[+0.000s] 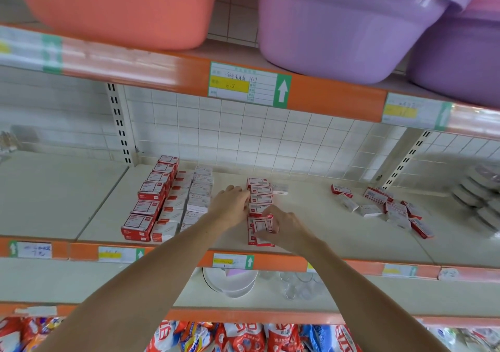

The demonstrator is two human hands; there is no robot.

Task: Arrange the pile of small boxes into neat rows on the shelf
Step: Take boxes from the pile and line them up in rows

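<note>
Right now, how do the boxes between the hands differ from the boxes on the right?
The boxes between the hands form one straight row; the boxes on the right lie scattered at mixed angles. Both hands touch the row; nothing touches the scattered ones. Both groups are small red-and-white boxes on one shelf.

- A wall of small white square tiles (243, 132) rises beyond the fingertips.
- Perforated white uprights (119, 124) run down that wall, one left of the fingers, another (405, 162) far to their right.
- An orange shelf edge (324, 97) crosses above the fingers, carrying a price label (243, 85) with a green arrow.
- An orange-pink tub (121, 7) and purple tubs (351, 26) sit higher still.
- Below the wrists, a lower level holds white plates (230, 278) and clear glasses (297, 284).
- Lighting is even and soft.
</note>
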